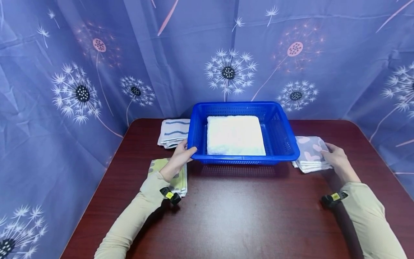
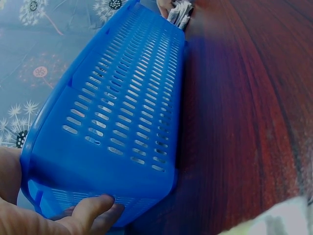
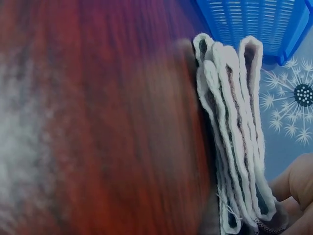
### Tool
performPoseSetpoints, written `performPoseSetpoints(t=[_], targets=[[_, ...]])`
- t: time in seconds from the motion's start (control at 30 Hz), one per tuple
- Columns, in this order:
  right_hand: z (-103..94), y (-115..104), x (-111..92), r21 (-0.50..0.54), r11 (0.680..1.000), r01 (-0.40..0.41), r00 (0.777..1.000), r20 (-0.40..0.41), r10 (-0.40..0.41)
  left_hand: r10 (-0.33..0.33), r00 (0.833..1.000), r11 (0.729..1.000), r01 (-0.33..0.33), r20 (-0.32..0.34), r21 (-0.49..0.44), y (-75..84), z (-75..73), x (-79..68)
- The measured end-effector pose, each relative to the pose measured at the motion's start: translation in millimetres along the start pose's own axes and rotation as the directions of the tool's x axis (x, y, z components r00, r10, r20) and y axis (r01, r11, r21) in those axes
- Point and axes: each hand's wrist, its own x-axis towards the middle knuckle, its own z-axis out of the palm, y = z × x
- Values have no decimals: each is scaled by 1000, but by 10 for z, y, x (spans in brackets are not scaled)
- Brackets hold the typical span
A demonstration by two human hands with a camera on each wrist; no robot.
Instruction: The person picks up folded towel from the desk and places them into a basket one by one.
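At the left front corner of a blue plastic basket [image 1: 247, 157], my left hand [image 1: 179, 158] grips the rim. In the left wrist view its fingers [image 2: 95, 208] curl against the perforated outer wall. Inside the basket lies a folded white towel [image 1: 236, 136]. To the right, my right hand [image 1: 337, 160] pinches the outer edge of a folded grey towel [image 1: 308, 149] with pink shapes. The right wrist view shows the layered white edges of this grey towel [image 3: 234, 127], with the hand [image 3: 298, 191] at its near end.
Left of the basket lies a folded white towel with blue wavy stripes [image 1: 174, 130]. A folded yellow-green towel [image 1: 181, 178] with grey spots lies nearer, partly under the left forearm. All rest on a dark red wooden table [image 1: 239, 216]; a blue dandelion-print curtain [image 1: 181, 54] hangs behind.
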Motion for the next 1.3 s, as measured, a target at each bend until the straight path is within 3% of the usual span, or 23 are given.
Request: performPoseSetpoints(t=[1.3], targets=[[-15, -31, -78, -63, 997, -45, 999, 28, 46, 6, 1000, 1000, -6, -23, 2, 8, 18, -16]])
